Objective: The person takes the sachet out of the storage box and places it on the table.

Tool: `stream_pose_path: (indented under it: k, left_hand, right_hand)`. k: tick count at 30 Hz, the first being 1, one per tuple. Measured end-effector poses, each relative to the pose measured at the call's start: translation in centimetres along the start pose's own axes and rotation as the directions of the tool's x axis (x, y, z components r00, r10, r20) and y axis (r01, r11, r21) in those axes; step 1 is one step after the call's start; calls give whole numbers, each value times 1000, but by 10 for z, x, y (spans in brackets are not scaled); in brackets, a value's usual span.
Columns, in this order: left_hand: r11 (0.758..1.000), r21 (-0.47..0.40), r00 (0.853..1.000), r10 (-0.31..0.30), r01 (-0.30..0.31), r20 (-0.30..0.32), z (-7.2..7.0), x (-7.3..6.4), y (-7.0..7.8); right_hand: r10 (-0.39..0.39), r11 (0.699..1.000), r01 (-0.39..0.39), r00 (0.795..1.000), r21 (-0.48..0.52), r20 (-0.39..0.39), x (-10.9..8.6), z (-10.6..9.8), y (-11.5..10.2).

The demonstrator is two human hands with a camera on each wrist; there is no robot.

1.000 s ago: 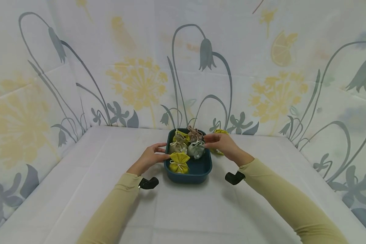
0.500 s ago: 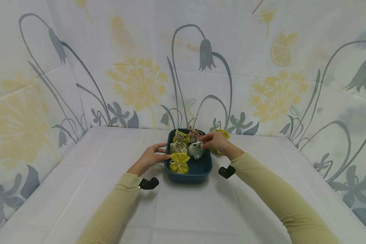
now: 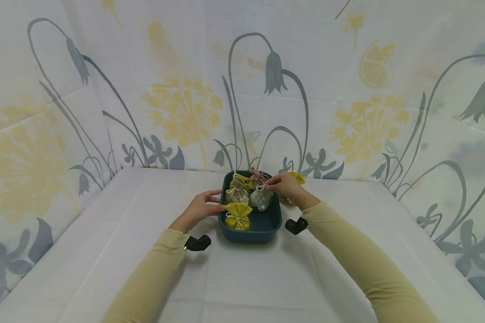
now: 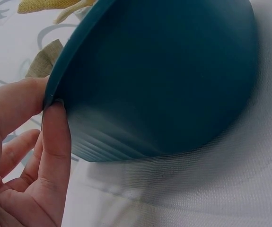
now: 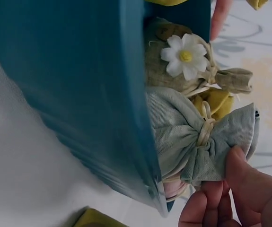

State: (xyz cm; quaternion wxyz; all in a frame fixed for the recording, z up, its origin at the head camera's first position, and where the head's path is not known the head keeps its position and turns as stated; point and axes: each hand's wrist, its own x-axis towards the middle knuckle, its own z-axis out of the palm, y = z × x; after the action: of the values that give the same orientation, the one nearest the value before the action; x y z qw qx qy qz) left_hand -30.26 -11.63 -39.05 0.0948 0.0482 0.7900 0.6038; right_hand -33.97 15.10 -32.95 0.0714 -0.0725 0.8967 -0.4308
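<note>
My left hand [image 3: 201, 209] pinches the left rim of a blue-green plastic basin [image 3: 248, 236]; the left wrist view has the thumb and a finger on either side of that rim. With thumb and fingers, my right hand [image 3: 288, 187] pinches the gathered top of a grey-green drawstring pouch [image 5: 173, 127]. That pouch is in the right part of the basin, its lower part hidden by the wall in the right wrist view. Beside it is a beige pouch [image 5: 166, 78] with a white flower. A yellow pouch [image 3: 237, 219] lies at the basin's front left.
A pinkish-brown pouch [image 3: 257, 176] and another yellow pouch [image 3: 245, 180] are at the back of the basin. Outside, right of the basin, one more yellow pouch [image 3: 297, 177] is partly behind my right hand. A patterned cloth [image 3: 178, 134] hangs behind the white table [image 3: 153, 188].
My right hand has moved left from the basin's right edge and taken hold of the grey-green pouch's top, which now stands more upright. The left hand stays on the rim.
</note>
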Motion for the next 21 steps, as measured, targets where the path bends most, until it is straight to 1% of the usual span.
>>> stream_pose_path:
  k: [5,11,18,21]
  left_hand:
    - [1000,6,1000,1,-1,-3,0,-1,0]
    - [1000,5,1000,-5,5,-1,0,2,-2]
    - [1000,10,1000,-6,6,2,0,3,-3]
    - [1000,13,1000,-11,11,0,0,2,-2]
  right_hand:
    - [-5,999,6,1000,37,-25,-4,2,-1]
    - [-12,997,16,999,70,-48,-9,4,-2]
    - [23,992,-17,999,126,-48,-15,-1,-8]
    - [22,989,-13,998,145,-59,-21,-4,-12]
